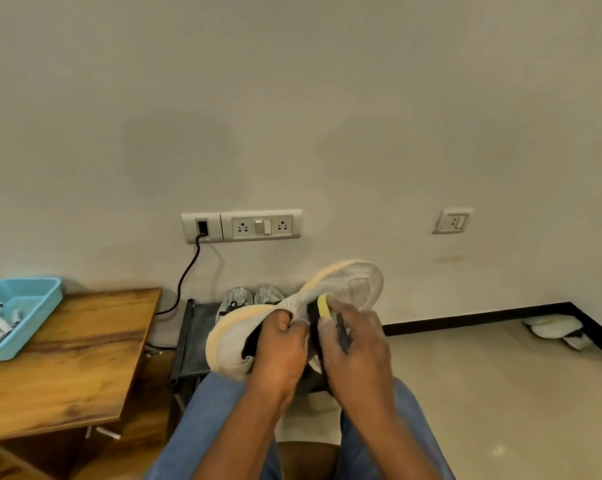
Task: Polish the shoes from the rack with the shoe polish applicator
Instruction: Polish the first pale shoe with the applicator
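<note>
A white knit shoe (327,292) with a pale orange sole is held up over the lap, toe pointing up and to the right. The left hand (282,344) is clenched around the shoe's collar, the thumb and fingers (281,318) pinching the fabric at the opening. The right hand (355,344) is curled around a shoe polish applicator (323,306), whose yellow sponge head is pressed against the shoe's side just beyond the fingertips; the dark body of the applicator is largely hidden inside the grip.

Behind the fingers, a dark shoe rack (195,337) is seen against the wall, and a pair of grey sneakers (251,299) is set on its top, partly covered by the held shoe. To the left of the fingers, a wooden table (67,358) carries a light blue basket (25,313) holding small white items that cannot be identified. On the wall above the fingers, a switch panel (242,226) is mounted, with a black cable (185,275) plugged in and trailing down behind the table. A second socket (452,221) is seen farther right. A white shoe (556,329) is lying on the floor in the corner, well to the right of the fingers. Blue trousers (410,420) are visible below the hands.
</note>
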